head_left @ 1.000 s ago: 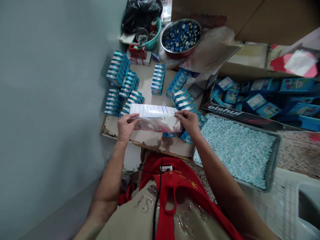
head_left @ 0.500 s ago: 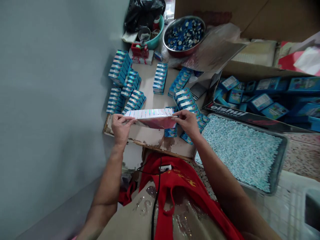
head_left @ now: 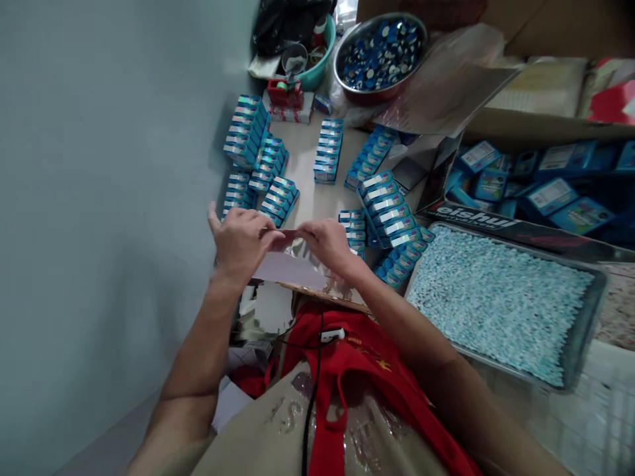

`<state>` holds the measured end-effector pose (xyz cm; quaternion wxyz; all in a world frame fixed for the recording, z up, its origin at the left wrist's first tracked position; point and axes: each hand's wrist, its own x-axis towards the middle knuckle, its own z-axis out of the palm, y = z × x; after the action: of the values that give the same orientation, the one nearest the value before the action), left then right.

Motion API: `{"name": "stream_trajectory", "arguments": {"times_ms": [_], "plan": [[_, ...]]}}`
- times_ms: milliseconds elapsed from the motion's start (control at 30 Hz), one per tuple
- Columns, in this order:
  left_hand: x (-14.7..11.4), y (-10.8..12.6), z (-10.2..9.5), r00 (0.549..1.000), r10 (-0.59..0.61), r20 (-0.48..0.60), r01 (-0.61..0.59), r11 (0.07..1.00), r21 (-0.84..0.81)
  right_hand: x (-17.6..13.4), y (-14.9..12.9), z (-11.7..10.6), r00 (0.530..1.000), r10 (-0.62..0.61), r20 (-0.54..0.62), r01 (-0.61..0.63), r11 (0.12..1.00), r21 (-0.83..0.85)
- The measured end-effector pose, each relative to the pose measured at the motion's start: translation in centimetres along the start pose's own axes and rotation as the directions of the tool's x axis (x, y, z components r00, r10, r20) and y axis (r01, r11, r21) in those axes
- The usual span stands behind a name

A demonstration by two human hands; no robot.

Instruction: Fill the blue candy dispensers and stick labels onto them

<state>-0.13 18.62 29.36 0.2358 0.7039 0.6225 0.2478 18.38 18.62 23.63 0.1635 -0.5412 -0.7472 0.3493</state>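
Over the table's front edge, my left hand (head_left: 241,241) and my right hand (head_left: 327,244) pinch the upper edge of a thin sticker sheet (head_left: 290,268) close together. A pinkish strip of it shows between my fingers, and a pale face hangs below them. One left finger sticks out toward the wall. My fingers hide much of the sheet. Just beyond my left hand are stacked rows of small blue boxes (head_left: 280,198) with shiny strips on top. More blue boxes (head_left: 389,205) lie to the right of my right hand.
A tray of pale blue pellets (head_left: 501,304) is at the right, below an open carton (head_left: 471,218) of blue boxes. Behind stand a metal bowl (head_left: 342,76) of blue and silvery pieces, a red tape dispenser (head_left: 285,94) and a teal basin (head_left: 322,69). A wall (head_left: 109,198) borders the left.
My right hand has moved left, close to my left hand. The sheet has turned, so its shiny striped face no longer shows and a pale face hangs down. The view has shifted slightly.
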Motion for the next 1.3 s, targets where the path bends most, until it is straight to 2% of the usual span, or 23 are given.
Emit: {"name": "stream_trajectory", "arguments": {"times_ms": [100,200,267,333,400,467,500,567,667,733,767,867,967,1033,1100,1133,1200,1233,1300], "plan": [[1.3,-1.7,0.7,0.984,0.010,0.177,0.006,0.996,-0.091,0.5,0.2,0.1,1.000,0.003,0.016,-0.003,1.000,-0.004],[2.7,-4.1,0.9,0.961,-0.097,0.260,0.140,0.978,-0.152,0.5,1.7,-0.5,0.999,0.020,0.041,-0.019,1.000,-0.012],[3.3,-5.9,0.7,0.943,-0.158,0.294,0.211,0.965,-0.158,0.2,3.5,-0.6,0.994,0.080,0.081,-0.082,0.996,0.020],[3.6,-7.6,0.4,0.924,-0.170,0.343,0.227,0.964,-0.134,-0.2,5.3,-0.1,0.981,0.158,0.114,-0.167,0.983,0.078],[3.7,-9.2,0.5,0.898,-0.163,0.409,0.228,0.967,-0.115,-0.7,6.9,1.2,0.964,0.245,0.100,-0.258,0.955,0.145],[3.5,-11.2,1.1,0.851,-0.175,0.496,0.272,0.953,-0.131,-1.6,8.1,2.6,0.933,0.353,0.064,-0.358,0.901,0.244],[3.2,-12.2,1.7,0.822,-0.200,0.533,0.325,0.934,-0.150,-2.2,8.6,3.3,0.912,0.404,0.075,-0.405,0.855,0.323],[2.4,-14.2,3.3,0.774,-0.298,0.559,0.466,0.865,-0.185,-3.7,9.6,4.4,0.867,0.451,0.211,-0.491,0.709,0.505],[0.6,-16.6,6.4,0.738,-0.494,0.459,0.643,0.721,-0.259,-6.2,10.8,5.4,0.798,0.423,0.430,-0.589,0.395,0.705],[-0.6,-17.4,8.2,0.709,-0.564,0.424,0.701,0.631,-0.334,-7.9,11.2,6.0,0.765,0.478,0.432,-0.589,0.245,0.770],[-1.1,-17.6,8.9,0.693,-0.572,0.438,0.719,0.587,-0.371,-8.7,11.4,6.3,0.749,0.532,0.395,-0.572,0.218,0.791],[-2.1,-18.1,10.3,0.642,-0.527,0.557,0.765,0.489,-0.419,-10.5,11.6,7.5,0.704,0.660,0.264,-0.553,0.275,0.787],[-2.8,-18.3,11.0,0.602,-0.467,0.648,0.793,0.451,-0.411,-11.6,11.7,8.6,0.672,0.710,0.211,-0.582,0.330,0.743],[-3.0,-18.1,11.4,0.606,-0.477,0.637,0.789,0.459,-0.408,-12.0,11.6,9.0,0.660,0.724,0.202,-0.601,0.347,0.720],[-3.1,-17.6,11.8,0.628,-0.519,0.580,0.776,0.475,-0.415,-12.0,11.3,8.9,0.666,0.732,0.143,-0.649,0.475,0.594],[-3.0,-17.4,11.9,0.638,-0.540,0.550,0.769,0.485,-0.416,-11.9,11.0,8.8,0.685,0.722,0.096,-0.672,0.576,0.465],[-2.8,-17.2,11.7,0.656,-0.569,0.496,0.755,0.507,-0.417,-11.0,10.1,8.4,0.755,0.655,-0.014,-0.650,0.751,0.116],[-2.8,-17.3,11.3,0.669,-0.577,0.468,0.743,0.525,-0.414,-10.4,9.5,8.2,0.797,0.600,-0.066,-0.603,0.797,-0.043],[-2.8,-17.9,10.1,0.711,-0.594,0.377,0.703,0.577,-0.416,-8.6,7.9,8.0,0.874,0.468,-0.133,-0.487,0.845,-0.221]]}}
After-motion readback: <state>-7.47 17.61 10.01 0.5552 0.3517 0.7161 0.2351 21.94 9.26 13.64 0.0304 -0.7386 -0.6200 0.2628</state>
